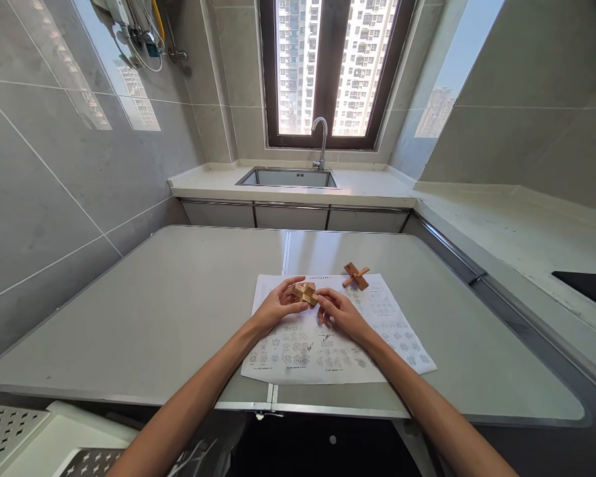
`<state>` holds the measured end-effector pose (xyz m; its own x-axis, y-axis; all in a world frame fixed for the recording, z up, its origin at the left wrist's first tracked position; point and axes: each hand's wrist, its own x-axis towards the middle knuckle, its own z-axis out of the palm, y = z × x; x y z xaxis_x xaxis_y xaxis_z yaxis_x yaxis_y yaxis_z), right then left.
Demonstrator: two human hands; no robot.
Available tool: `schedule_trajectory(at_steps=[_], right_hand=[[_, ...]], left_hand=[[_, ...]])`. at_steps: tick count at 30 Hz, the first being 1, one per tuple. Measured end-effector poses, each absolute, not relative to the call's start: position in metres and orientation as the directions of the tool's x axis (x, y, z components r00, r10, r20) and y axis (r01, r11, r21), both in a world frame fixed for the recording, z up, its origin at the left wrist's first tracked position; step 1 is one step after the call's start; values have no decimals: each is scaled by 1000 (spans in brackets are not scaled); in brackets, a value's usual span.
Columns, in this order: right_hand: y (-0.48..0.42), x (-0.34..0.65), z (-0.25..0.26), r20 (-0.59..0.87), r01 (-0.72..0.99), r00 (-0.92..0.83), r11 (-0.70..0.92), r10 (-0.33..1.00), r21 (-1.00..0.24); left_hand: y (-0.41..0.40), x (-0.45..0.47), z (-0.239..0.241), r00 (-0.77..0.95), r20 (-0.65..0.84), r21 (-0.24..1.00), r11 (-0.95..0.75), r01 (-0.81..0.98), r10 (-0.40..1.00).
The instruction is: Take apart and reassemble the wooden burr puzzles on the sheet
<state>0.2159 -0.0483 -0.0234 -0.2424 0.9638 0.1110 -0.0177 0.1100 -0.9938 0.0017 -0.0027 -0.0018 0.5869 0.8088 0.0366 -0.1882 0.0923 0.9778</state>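
Note:
A light wooden interlocking puzzle (305,293) is held just over a printed paper sheet (288,371). My left hand (279,303) grips the puzzle from its left side, with the thumb below and the fingers above. On the other side, my right hand (338,311) pinches a piece at the puzzle's right end between thumb and forefinger. A second, darker wooden puzzle (356,276), shaped like crossed pieces, lies at the sheet's upper right corner. Rows of small diagrams and some check marks cover the sheet.
Under the sheet is a pale folding table (129,318) with a seam down its middle. Beyond it stands a white counter (377,177) with a sink (293,177) and a faucet (320,142). A white perforated rack (64,430) is at lower left.

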Motion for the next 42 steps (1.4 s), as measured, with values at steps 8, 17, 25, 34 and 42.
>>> schedule_trajectory(at_steps=[8, 17, 25, 34, 42], right_hand=[[-55, 219, -14, 12, -46, -561, -17, 828, -999], [-52, 219, -24, 25, 49, -493, 57, 870, -997], [-50, 219, -29, 104, 160, -225, 142, 969, -977], [-46, 223, -35, 112, 116, -197, 137, 974, -984], [-46, 222, -36, 145, 154, -167, 171, 975, -973]], left_hand=[[-8, 0, 4, 698, 51, 981, 95, -169, 714], [-6, 1, 2, 721, 71, 989, 44, -140, 690], [-10, 5, -2, 595, 150, 988, -102, -113, 790], [-18, 12, 2, 536, 262, 963, -257, -86, 803], [-20, 13, 5, 514, 289, 951, -302, -61, 808]])
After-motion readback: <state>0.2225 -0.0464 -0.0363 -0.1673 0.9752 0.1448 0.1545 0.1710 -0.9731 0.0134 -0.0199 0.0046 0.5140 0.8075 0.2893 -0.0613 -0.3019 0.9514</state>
